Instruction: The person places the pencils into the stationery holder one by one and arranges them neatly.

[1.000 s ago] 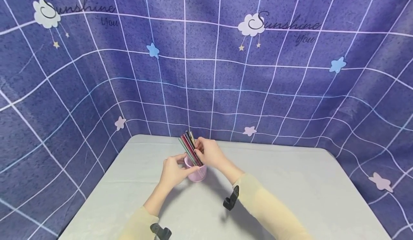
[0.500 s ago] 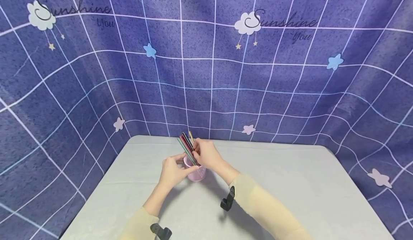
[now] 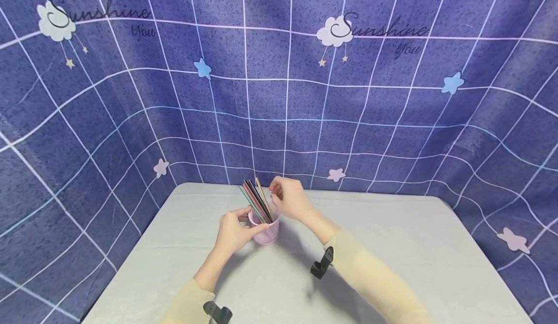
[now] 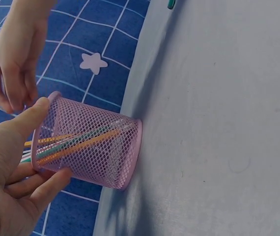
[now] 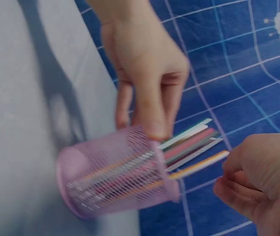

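A pink mesh pencil cup (image 3: 267, 236) stands on the table in the head view, holding several pencils (image 3: 257, 208) that lean to the left. Green, pink, black and yellow ones show among them. My left hand (image 3: 233, 231) grips the cup's rim from the left, thumb at the near side and fingers behind. To the right of the pencil tops, my right hand (image 3: 291, 198) hangs with its fingers loosely bent and nothing visible in them. In the right wrist view, the yellow pencil (image 5: 199, 163) ends close to the right hand's fingertips; whether they touch is hard to tell there.
A pale cloth covers the table (image 3: 392, 256). Behind it and along both sides hangs a purple-blue curtain (image 3: 279, 96) with grid lines, stars and clouds. Black camera mounts sit on both wrists, the right mount (image 3: 321, 263) over the table.
My right hand has come off the pencils and moved right and slightly up. The yellow pencil now stands in full view, leaning in the cup. The left hand keeps its hold.
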`<state>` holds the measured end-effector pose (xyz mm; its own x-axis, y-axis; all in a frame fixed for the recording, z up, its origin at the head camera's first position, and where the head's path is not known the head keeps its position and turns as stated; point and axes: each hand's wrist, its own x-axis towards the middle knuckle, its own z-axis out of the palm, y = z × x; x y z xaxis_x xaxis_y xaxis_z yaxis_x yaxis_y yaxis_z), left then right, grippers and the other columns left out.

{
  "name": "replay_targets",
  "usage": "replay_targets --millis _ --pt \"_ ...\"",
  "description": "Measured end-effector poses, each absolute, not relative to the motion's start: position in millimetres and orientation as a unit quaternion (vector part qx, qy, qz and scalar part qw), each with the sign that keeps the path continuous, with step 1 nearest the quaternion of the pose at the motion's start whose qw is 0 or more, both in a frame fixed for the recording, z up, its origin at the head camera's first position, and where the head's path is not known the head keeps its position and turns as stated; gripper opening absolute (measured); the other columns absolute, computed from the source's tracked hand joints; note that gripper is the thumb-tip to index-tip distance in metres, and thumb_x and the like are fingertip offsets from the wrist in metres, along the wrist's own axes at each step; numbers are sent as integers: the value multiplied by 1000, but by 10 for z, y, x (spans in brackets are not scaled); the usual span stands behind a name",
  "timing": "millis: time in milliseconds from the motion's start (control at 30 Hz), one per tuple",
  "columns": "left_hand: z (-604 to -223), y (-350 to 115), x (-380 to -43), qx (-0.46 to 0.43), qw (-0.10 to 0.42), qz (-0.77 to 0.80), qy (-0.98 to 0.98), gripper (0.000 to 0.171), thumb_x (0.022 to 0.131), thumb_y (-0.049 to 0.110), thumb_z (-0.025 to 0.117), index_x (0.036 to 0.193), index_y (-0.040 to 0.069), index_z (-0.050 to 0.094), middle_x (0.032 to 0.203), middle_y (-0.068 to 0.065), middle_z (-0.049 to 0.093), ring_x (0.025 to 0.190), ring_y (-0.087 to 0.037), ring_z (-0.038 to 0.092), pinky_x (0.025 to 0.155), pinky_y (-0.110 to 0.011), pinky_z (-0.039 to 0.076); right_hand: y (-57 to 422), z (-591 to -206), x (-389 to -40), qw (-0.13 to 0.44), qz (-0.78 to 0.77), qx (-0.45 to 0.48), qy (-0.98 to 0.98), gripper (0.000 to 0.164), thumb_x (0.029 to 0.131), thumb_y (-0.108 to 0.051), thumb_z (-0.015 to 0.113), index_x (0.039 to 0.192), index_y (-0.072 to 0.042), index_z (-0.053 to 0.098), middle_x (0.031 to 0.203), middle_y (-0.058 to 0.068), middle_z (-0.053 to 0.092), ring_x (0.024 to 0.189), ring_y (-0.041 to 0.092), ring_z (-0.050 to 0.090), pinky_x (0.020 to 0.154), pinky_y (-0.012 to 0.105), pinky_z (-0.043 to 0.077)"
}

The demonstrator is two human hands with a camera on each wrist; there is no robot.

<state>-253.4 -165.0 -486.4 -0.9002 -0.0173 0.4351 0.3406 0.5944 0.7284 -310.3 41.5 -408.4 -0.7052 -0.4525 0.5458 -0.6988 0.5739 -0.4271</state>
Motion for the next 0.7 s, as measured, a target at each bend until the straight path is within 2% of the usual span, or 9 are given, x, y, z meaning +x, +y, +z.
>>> replay_targets --millis 133,367,700 --pt "-4852 -1639 -2529 -81 196 -444 -871 77 68 38 101 126 -5 74 107 -22 81 87 -31 82 83 -52 68 612 -3920 -3051 188 322 326 -869 7 90 1 73 95 -3 71 84 7 78 74 17 75 68 20 63" --pt "-4830 -1630 -2533 -67 185 -455 -869 76 68 37 102 127 -3 74 108 -18 82 90 -31 82 90 -54 66 1030 -3758 -2944 176 296 328 -880 8 91 -2 74 98 -4 74 88 6 78 75 16 73 67 21 62" --pt "-4846 -1631 -2533 -66 185 -454 -869 77 68 36 102 127 -5 73 107 -20 82 88 -29 82 84 -51 68 1624 -3870 -2753 176 230 314 -904 9 88 2 76 96 -2 73 85 7 76 69 12 70 62 21 60"
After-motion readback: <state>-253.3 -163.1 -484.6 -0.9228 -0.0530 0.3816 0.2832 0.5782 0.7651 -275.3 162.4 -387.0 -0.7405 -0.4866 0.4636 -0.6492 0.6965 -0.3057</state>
